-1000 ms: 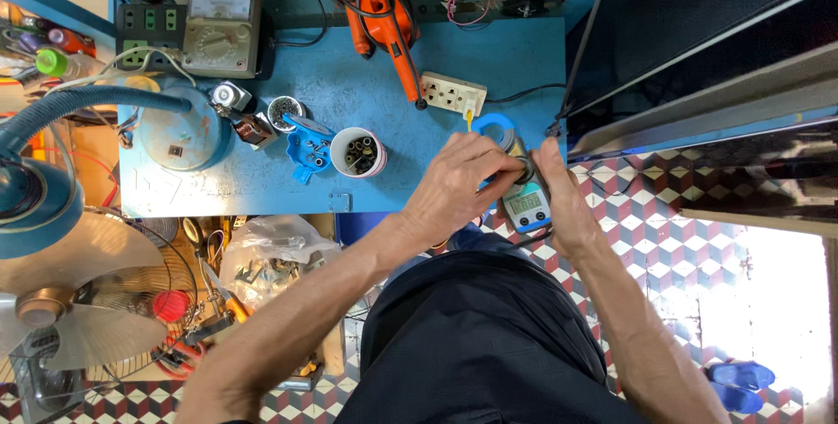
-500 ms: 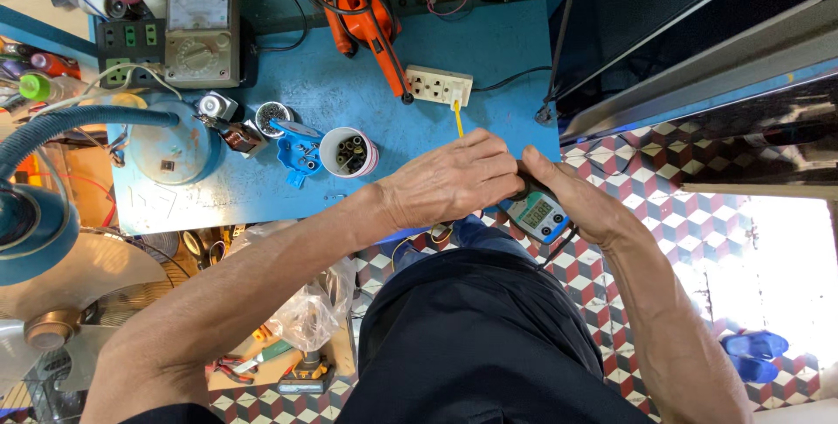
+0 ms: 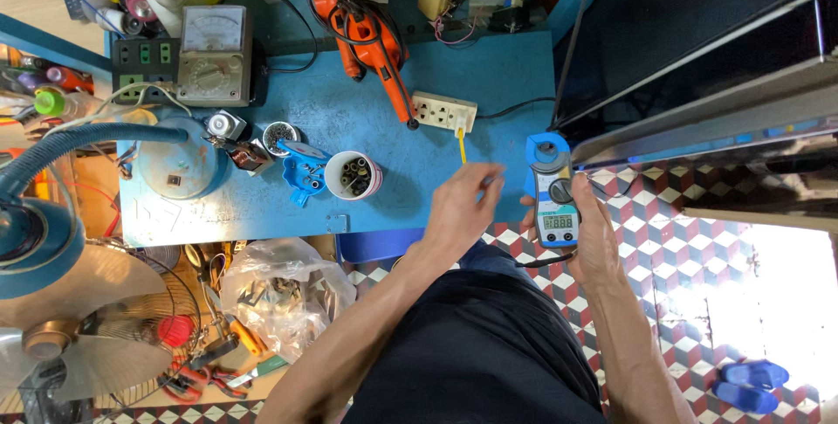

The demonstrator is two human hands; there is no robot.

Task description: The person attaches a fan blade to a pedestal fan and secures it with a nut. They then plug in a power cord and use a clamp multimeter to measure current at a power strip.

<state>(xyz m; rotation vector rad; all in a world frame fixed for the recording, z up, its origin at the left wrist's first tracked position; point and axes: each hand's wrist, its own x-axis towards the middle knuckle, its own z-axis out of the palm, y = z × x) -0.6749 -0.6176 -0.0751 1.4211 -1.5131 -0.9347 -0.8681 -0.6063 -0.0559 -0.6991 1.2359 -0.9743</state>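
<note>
Head view: right hand [image 3: 587, 236] is wrapped round the blue clamp meter [image 3: 553, 186] at the bench's right edge, display facing up so it's readable; left hand [image 3: 461, 207] pinches something thin, can't tell what, just near the yellow probe [image 3: 461, 144] by the white power strip [image 3: 444, 110]; the cup of bits [image 3: 353, 174] sits left, within reach.

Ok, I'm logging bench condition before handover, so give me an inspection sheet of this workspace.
Surface: blue bench top, scuffed, bare in the middle.
Job's things: blue clamp meter with digital display; yellow probe at the white socket strip.
Clutter: orange power tool, analogue meter, cup of small parts, bottles at the back left.
Hands: right hand holds the clamp meter; left hand pinches near the probe lead.
Cables: black lead under the meter.
Surroundings: fan, plastic bag, checkered floor, blue sandals.
</note>
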